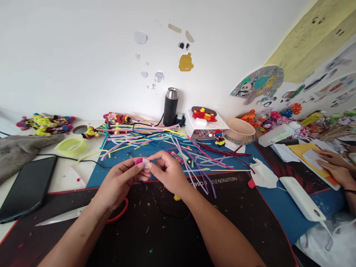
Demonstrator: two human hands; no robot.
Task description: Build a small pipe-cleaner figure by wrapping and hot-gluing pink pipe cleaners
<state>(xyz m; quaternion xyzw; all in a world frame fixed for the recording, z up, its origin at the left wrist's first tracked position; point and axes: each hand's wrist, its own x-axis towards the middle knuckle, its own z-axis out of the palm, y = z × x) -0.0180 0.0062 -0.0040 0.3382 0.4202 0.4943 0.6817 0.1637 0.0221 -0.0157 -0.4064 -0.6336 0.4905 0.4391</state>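
Note:
Over the black desk mat (222, 222), my left hand (122, 176) pinches a small pink-and-white pipe-cleaner piece (145, 162) between thumb and fingers. My right hand (167, 170) closes on the white end of the same piece from the other side, its thumb and forefinger together. Part of the piece is hidden behind the fingertips. Scissors (66, 216) with red handles lie under my left forearm, partly covered by it. Beyond my hands, many loose pipe cleaners (139, 135) in pink, yellow, blue and purple spread over the blue mat (116, 152).
A black phone (27, 189) lies at left, near a yellow coil (71, 147). A black thermos (170, 107) stands by the wall, with a white box (205, 126) and a bowl (239, 128) to its right. A white device (302, 198) and another person's hands (333, 167) are at right.

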